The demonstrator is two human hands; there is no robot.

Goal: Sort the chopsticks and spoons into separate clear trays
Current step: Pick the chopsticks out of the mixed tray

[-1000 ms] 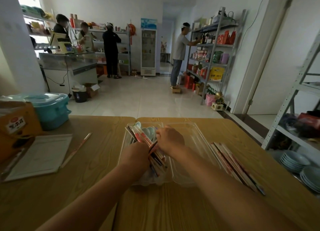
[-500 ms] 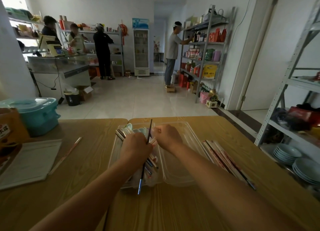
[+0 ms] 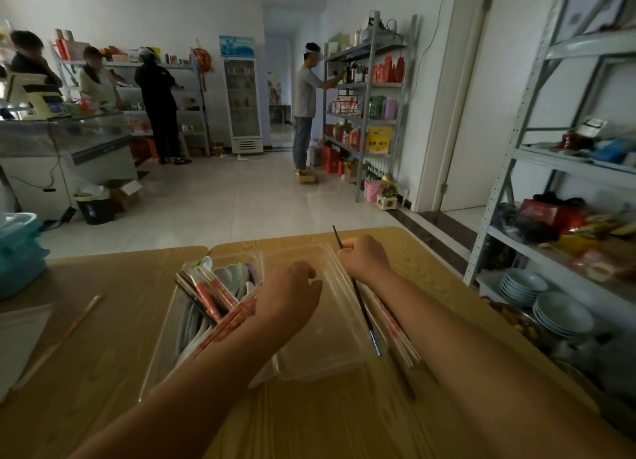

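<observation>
1. Two clear trays, left tray (image 3: 156,365) and right tray (image 3: 320,352), are set side by side on the table (image 3: 309,420).
2. Wrapped chopsticks (image 3: 210,297) are piled in the left tray, spoons (image 3: 231,272) at its far end.
3. The left hand (image 3: 292,293) is held above the shared rims, fingers curled; a grip cannot be told.
4. A dark chopstick (image 3: 363,309) is pinched by the right hand (image 3: 364,257) over the right tray's far right corner.
</observation>
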